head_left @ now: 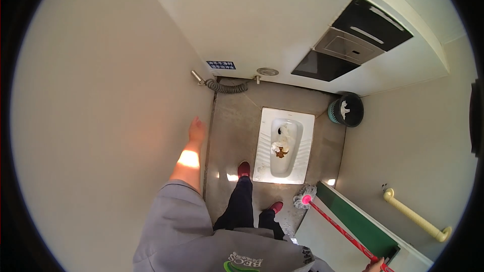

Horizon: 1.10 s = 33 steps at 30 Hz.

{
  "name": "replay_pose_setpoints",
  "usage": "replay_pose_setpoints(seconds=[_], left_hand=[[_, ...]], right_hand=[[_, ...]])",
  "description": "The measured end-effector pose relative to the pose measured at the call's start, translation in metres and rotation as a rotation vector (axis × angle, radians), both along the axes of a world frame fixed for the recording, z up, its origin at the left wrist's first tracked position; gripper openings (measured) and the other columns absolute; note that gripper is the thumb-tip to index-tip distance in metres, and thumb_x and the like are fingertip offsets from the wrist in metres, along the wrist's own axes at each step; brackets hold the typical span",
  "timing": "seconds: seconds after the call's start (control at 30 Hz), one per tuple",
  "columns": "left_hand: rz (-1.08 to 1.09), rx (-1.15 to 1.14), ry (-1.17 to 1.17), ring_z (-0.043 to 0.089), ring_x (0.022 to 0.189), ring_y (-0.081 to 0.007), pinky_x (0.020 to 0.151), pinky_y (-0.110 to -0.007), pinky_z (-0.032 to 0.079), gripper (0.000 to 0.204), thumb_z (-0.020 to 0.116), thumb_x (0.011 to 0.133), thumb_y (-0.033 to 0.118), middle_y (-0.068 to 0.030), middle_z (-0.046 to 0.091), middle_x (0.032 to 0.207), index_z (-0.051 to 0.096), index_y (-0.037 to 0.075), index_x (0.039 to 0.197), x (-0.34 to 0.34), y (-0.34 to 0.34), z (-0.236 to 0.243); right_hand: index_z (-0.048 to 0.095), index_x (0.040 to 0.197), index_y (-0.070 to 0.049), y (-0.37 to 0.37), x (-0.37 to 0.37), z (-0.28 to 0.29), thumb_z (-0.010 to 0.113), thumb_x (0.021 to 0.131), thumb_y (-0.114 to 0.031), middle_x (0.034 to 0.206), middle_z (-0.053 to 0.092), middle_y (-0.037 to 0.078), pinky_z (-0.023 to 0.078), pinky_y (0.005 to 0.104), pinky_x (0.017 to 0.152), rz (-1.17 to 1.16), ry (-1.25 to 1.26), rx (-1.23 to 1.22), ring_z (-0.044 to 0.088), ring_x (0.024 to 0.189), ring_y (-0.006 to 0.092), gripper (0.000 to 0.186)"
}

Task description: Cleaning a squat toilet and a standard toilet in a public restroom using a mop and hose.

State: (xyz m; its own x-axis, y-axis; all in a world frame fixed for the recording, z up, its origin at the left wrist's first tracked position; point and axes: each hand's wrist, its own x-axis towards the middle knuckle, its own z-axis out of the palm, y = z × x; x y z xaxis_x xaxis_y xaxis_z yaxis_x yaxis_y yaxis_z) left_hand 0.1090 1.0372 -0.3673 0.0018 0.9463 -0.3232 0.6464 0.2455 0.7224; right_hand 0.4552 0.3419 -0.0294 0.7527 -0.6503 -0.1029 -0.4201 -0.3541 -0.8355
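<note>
Grey cloth of the person's shirt [176, 216] sits nearest, this side of the white toilet [306, 133]. Right of the toilet, the right hand [374, 266] has its grip wrapped round a red mop [343, 231], its head just beside the toilet's near right corner. Left of the toilet is the left hand [197, 131], its grip too small to tell.

Upper right, a black-and-silver panel [348, 45]; upper centre, a small blue sign [221, 65] with a round metal plate [267, 71] to its right; right of centre, a dark bin [333, 111] with white paper [344, 110] inside; lower right, a cream grab bar [414, 214] on the wall [401, 156].
</note>
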Motion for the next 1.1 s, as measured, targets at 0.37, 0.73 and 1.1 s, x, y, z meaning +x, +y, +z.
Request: replay_pose_setpoints(seconds=[0.37,0.73,1.1], left_hand=[[0.108,0.212,-0.087,0.053,0.088,-0.02,0.077,-0.032,0.043,0.056,0.067,0.071,0.027,-0.0115,0.055,0.104,0.044,0.003,0.117,0.044,0.161,-0.096],[0.018,0.453,-0.062,0.059,0.076,-0.0209,0.067,-0.032,0.045,0.037,0.071,0.071,0.023,-0.0113,0.062,0.087,0.057,-0.003,0.093,0.041,0.194,-0.106],[0.118,0.399,-0.083,0.057,0.077,-0.0199,0.07,-0.031,0.045,0.035,0.065,0.077,0.026,-0.0104,0.062,0.087,0.057,-0.003,0.094,0.045,0.203,-0.09]], right_hand=[[0.048,0.074,-0.003,0.054,0.018,-0.007,0.045,0.084,-0.018,0.06,0.05,0.009,0.04,0.0278,0.046,-0.202,0.065,-0.078,0.045,0.049,0.0193,0.018],[0.053,0.088,-0.019,-0.055,0.032,-0.036,0.052,0.075,-0.048,0.07,0.051,-0.004,0.036,0.0214,0.051,-0.235,0.103,-0.012,0.047,0.061,0.0083,0.031],[0.052,0.084,-0.017,-0.038,0.028,-0.043,0.052,0.073,-0.043,0.068,0.051,-0.003,0.038,0.0223,0.052,-0.26,0.09,-0.107,0.045,0.057,0.0084,0.028]])
